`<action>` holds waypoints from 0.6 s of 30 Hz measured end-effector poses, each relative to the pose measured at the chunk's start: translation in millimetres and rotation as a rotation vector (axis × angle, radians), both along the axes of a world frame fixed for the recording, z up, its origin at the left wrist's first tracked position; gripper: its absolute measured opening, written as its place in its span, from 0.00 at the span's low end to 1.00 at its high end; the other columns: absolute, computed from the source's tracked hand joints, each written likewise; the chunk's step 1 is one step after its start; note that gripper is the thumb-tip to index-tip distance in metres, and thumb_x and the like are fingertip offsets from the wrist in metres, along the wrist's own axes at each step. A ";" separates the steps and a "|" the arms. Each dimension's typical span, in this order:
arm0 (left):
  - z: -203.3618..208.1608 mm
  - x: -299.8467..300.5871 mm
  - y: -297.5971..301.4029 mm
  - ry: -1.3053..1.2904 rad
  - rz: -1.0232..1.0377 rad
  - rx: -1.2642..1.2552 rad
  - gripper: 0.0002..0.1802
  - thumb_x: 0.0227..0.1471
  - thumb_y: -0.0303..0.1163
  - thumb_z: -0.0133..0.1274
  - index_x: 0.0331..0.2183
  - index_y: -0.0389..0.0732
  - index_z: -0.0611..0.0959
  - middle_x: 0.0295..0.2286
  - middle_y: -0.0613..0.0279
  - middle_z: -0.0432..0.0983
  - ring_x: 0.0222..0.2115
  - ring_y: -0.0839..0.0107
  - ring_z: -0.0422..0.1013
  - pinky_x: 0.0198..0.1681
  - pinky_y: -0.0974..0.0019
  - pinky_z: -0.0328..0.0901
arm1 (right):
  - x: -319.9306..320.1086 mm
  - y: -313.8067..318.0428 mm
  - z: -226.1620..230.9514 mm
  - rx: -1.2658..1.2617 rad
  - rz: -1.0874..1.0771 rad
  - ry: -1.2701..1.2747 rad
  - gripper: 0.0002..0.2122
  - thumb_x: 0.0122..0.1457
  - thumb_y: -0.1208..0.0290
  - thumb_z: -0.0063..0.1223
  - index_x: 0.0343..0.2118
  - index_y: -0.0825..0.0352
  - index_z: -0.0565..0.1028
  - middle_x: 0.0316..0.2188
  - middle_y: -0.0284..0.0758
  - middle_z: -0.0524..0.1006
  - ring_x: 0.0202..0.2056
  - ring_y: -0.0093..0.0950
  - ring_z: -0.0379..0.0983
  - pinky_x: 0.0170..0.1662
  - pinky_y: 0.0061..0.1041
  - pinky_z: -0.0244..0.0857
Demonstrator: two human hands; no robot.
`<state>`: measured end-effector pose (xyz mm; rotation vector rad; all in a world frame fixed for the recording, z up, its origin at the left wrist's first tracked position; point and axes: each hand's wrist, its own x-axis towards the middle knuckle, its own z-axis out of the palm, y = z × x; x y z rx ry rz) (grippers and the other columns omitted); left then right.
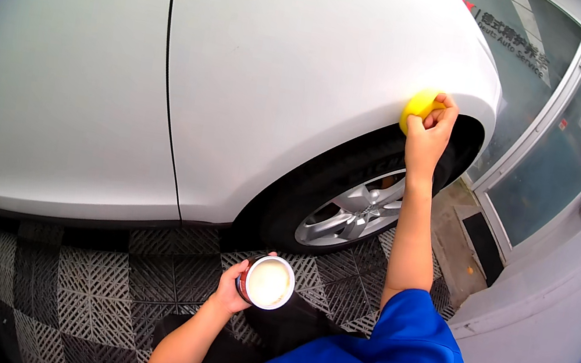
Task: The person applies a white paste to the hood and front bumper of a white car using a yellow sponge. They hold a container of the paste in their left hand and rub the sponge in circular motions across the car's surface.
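Observation:
My right hand [431, 131] grips a round yellow sponge applicator pad [416, 109] and presses it to the white car's fender [322, 60], just above the front wheel arch. Its fingers are bent around the pad's edge. Low in front of me, my left hand [234, 286] is wrapped round an open tin [269, 282] with a dark red side and a pale rim. Cream-coloured paste, probably wax, shows inside the tin. Part of the left hand's fingers is hidden behind it.
Below the fender sits the wheel [356, 213] with silver spokes and a black tyre. Grey and black grid tiles [97, 288] cover the floor. To the right stand a glass door [562, 153] with a metal frame and a pale wall [534, 349]. A dark mat [483, 247] lies by the door.

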<state>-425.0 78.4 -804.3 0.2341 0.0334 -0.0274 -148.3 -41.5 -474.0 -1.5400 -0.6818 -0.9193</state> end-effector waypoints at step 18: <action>49.8 -74.1 122.2 -0.832 0.531 0.046 0.41 0.63 0.54 0.49 0.69 0.50 0.55 0.65 0.46 0.54 0.63 0.42 0.57 0.49 0.28 0.65 | -143.8 126.5 -127.5 -0.524 0.065 -0.487 0.20 0.45 0.76 0.59 0.44 0.57 0.77 0.29 0.31 0.73 0.36 0.34 0.71 0.37 0.36 0.56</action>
